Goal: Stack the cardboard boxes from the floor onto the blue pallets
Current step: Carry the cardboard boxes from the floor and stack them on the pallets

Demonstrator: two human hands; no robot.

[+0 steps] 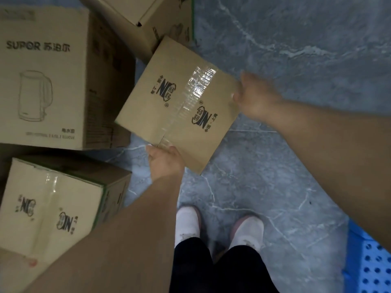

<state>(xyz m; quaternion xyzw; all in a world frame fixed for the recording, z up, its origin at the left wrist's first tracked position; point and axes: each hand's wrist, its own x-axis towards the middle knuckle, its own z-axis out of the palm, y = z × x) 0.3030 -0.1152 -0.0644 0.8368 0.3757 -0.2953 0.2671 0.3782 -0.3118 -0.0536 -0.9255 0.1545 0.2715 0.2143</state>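
A taped cardboard box [177, 104] with two printed logos on its top sits tilted in the middle of the view, above the grey marbled floor [296, 49]. The left hand [166, 160] holds its near edge, where the clear tape ends; the grip is closed on the box, with the fingers going under the edge. The right hand [255, 96] presses on the far right corner of the same box, and its grip also takes the box at the side.

Just to the left stands a large box [42, 77] with a kettle drawing. Behind the held box there is another carton [148, 15], touching its far corner. A smaller logo box [53, 206] is at the lower left. Two white shoes [187, 223] stand on the floor below the hands. A corner of a blue pallet [372, 269] shows at the lower right.
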